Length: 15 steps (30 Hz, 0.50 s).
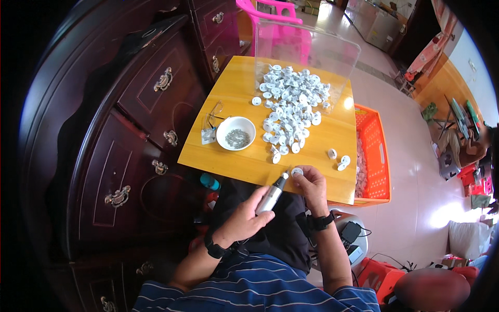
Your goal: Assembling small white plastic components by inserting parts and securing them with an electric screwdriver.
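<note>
Left hand point(248, 216) gripping driver point(271, 195), right hand point(310, 183) pinching disc point(297, 171); three done at right point(339, 159), large pile point(292, 104) left.

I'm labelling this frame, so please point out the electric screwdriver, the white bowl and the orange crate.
electric screwdriver point(271, 196): head view, silver barrel.
white bowl point(226, 128): head view, left rim.
orange crate point(375, 151): head view, bare mesh wall.

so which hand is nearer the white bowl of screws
Left. The left hand, holding the silver driver, sits just below the white bowl; the right hand is further to its right.
</note>
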Tool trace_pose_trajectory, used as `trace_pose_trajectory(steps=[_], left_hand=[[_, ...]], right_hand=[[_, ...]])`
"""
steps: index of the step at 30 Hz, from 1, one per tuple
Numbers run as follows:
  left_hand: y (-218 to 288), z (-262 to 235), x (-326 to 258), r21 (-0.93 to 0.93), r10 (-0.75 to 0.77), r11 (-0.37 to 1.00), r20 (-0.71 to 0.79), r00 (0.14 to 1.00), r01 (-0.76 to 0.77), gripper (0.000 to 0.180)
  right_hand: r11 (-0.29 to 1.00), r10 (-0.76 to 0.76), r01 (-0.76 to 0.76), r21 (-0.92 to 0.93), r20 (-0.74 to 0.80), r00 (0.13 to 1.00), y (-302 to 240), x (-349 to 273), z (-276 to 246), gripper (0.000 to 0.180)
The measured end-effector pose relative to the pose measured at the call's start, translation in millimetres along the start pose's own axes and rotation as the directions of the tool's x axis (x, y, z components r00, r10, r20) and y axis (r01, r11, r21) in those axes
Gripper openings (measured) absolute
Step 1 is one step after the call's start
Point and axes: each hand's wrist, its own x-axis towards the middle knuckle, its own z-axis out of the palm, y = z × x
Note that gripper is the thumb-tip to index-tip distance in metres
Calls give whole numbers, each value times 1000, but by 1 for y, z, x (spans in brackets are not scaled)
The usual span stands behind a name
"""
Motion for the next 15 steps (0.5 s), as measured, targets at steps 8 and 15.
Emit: trace_pose_trajectory(steps=[8, 15], left_hand=[[-8, 7, -4, 292, 146, 947, -21, 989, -133, 68], [-5, 5, -5, 330, 82, 941, -16, 997, -72, 70]], right_hand=[[995, -46, 43, -88, -34, 998, 8, -1, 7, 12], [979, -85, 70, -194, -70, 994, 7, -4, 10, 10]])
